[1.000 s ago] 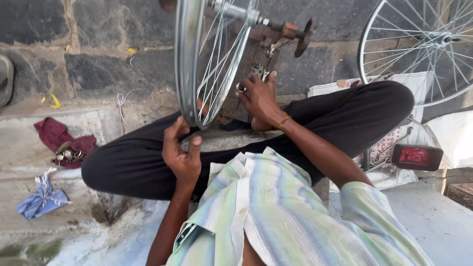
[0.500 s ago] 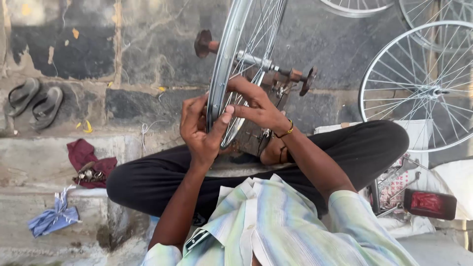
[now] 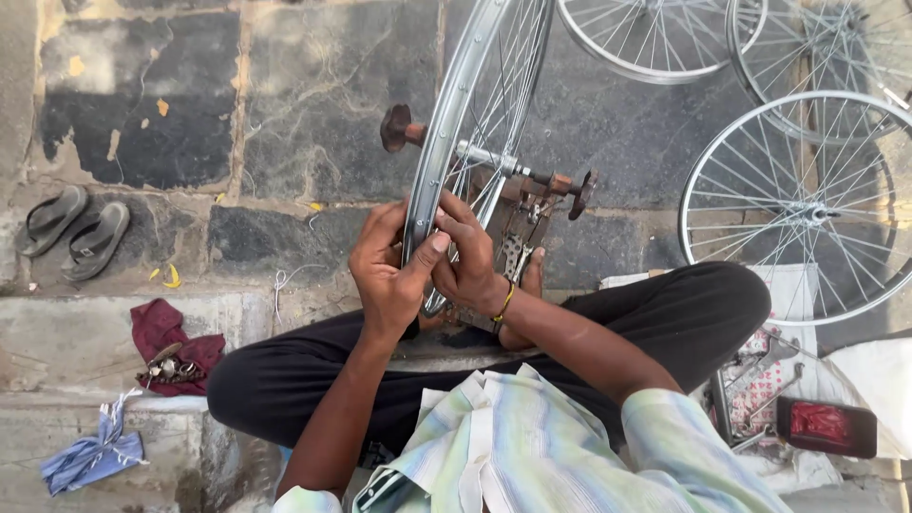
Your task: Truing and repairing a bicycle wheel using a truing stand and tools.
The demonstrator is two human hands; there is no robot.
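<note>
Bicycle wheel (image 3: 475,123) upright on a rusty stand (image 3: 518,214), gripped at its near rim by both hands.

Left hand (image 3: 385,271) wrapped round the rim from the left, thumb pressed on the metal; right hand (image 3: 467,258) closed on the rim and spokes from the right, fingers touching the left thumb. Held above crossed legs in black trousers (image 3: 313,366), seated on a stone floor (image 3: 285,114). Leaning near the wall to the right, three more wheels (image 3: 807,214). Red cloth (image 3: 161,342) at the left, heaped with small metal parts; blue rag (image 3: 90,456) below it; pair of sandals (image 3: 76,233) well apart. Red phone (image 3: 825,426) and spanners (image 3: 769,380) on white cloth beside the right knee. Open floor beyond the stand.
</note>
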